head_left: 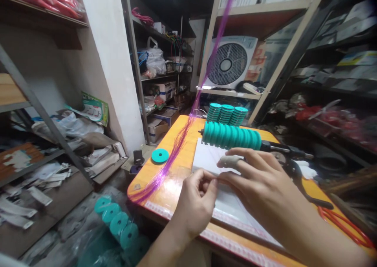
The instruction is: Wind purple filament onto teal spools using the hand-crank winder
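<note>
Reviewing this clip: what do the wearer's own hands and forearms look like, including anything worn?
The bare left hand has no glove, and no sleeve shows on its forearm. The right hand is likewise ungloved and sleeveless, but a dull grey, tube-shaped covering wraps one finger; its material is unclear.

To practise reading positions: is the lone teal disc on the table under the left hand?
No, the teal disc lies apart from the left hand, with purple strands between them.

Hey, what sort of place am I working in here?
It looks like a small workshop doubling as a storeroom: an orange-yellow table bears stacks of green spools and long purple strands, and crowded shelves stand close around it.
</note>
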`<action>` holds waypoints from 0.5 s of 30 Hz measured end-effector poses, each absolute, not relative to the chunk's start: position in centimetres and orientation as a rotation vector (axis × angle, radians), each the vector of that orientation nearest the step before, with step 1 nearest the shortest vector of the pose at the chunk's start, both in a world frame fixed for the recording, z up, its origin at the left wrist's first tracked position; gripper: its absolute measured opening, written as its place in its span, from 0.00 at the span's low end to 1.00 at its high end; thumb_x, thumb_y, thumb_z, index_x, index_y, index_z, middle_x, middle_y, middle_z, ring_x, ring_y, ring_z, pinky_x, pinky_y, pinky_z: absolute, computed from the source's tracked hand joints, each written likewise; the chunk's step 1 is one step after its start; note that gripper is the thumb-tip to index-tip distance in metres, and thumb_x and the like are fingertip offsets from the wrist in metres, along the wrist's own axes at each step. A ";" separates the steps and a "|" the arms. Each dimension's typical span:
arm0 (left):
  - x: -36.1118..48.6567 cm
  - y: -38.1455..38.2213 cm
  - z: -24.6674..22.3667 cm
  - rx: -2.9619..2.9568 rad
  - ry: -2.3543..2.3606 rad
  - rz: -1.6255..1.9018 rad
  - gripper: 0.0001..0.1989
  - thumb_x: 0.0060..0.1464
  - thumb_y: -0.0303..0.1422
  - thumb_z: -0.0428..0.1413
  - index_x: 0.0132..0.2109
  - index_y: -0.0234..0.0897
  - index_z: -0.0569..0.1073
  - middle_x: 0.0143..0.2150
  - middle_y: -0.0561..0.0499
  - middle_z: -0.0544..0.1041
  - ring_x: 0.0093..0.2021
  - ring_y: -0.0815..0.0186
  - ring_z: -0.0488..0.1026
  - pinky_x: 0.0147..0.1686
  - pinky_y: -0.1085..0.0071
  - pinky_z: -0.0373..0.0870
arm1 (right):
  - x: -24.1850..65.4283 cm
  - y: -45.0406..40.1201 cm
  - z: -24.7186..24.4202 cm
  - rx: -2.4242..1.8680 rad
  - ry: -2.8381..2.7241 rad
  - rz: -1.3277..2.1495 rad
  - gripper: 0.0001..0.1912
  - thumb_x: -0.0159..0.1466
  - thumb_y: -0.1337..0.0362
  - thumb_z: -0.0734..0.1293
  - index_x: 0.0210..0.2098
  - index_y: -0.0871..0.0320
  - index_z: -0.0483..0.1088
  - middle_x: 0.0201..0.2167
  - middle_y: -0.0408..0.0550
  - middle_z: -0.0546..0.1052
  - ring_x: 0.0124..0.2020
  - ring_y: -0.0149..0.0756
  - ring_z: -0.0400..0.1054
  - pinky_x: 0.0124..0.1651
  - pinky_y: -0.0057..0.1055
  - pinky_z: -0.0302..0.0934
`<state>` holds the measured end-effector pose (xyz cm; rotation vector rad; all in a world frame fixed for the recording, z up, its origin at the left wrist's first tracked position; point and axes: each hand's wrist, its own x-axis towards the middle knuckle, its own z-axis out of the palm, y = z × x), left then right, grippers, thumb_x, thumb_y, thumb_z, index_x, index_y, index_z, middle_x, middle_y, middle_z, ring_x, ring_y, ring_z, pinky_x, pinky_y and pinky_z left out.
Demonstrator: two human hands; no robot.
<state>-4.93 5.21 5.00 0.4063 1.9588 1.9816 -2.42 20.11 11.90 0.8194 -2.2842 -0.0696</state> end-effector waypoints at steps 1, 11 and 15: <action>-4.9 5.3 5.0 0.435 2.048 1.952 0.27 0.51 0.53 0.46 0.40 0.29 0.65 0.27 0.52 0.60 0.24 0.89 0.56 0.25 0.89 0.53 | -2.3 19.9 11.9 0.843 -2.275 -0.169 0.11 0.59 0.75 0.62 0.34 0.56 0.75 0.40 0.43 0.76 0.52 0.42 0.62 0.49 0.42 0.56; -5.0 5.6 4.9 0.522 2.316 1.817 0.28 0.53 0.53 0.44 0.33 0.28 0.67 0.31 0.50 0.64 0.29 0.89 0.57 0.29 0.91 0.53 | -2.6 20.4 11.6 1.009 -2.276 -0.336 0.16 0.55 0.76 0.59 0.31 0.61 0.77 0.36 0.52 0.77 0.59 0.45 0.57 0.57 0.44 0.56; -5.2 5.1 5.1 0.385 1.793 1.947 0.29 0.49 0.55 0.47 0.39 0.29 0.63 0.25 0.54 0.57 0.22 0.87 0.58 0.23 0.87 0.55 | -2.7 21.4 11.6 0.936 -2.359 0.114 0.12 0.64 0.69 0.62 0.44 0.52 0.72 0.45 0.43 0.75 0.55 0.37 0.60 0.51 0.37 0.62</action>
